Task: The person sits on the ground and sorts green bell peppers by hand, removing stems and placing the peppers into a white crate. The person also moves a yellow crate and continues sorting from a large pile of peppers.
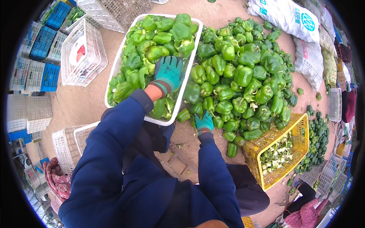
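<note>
My left hand [168, 74], in a teal-coated glove, lies palm down over green bell peppers [134, 61] inside a white plastic crate [184, 85]. Its palm and fingertips are partly hidden, so whether it grips a pepper cannot be told. The crate is heaped with peppers and stands in front of me, to the left. On the ground to its right spreads a large pile of green bell peppers [242, 77]. At the near edge of this pile is my right hand [204, 122], also gloved, its thumb and fingers apart beside the peppers.
A tilted yellow crate [302, 142] at right holds pepper scraps [276, 154]. White crates [98, 54] stand at left, near blue crates [51, 77]. Filled woven sacks [285, 17] lie beyond the pile. Another person's pink garment [303, 213] shows at lower right.
</note>
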The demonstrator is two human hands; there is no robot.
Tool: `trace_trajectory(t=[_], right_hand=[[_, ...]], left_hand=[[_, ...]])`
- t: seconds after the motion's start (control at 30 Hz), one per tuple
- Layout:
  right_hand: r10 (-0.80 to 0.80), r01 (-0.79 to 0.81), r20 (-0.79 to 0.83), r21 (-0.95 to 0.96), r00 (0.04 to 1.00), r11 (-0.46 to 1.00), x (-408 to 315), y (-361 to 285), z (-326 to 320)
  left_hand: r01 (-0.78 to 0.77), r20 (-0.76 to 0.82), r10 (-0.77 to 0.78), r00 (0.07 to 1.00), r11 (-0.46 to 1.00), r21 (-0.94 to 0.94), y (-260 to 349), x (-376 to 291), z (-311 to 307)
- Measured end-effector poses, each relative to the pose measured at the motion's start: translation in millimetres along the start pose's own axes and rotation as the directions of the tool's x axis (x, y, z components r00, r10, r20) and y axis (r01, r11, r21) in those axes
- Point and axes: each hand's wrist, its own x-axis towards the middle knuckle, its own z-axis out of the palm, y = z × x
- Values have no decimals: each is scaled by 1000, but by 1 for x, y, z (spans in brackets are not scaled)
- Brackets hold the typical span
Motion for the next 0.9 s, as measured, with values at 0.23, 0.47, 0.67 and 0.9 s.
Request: trace_trajectory(t=[0.23,0.47,0.67,0.9], right_hand=[[-33,62,195,-146,980,987,-25,-40,65],[-414,415,116,-486,903,769,-9,-18,120],[-312,403,284,-367,907,838,-25,-6,68],[-176,68,15,888,984,454,-52,-24,-90]], left_hand=[[-36,-234,8,972,992,-118,2,-1,12],[-164,-324,60,944,938,-304,11,-13,-42],[-303,-304,131,944,713,-632,21,-40,-65],[-136,60,391,918,456,-880,89,-79,-59]])
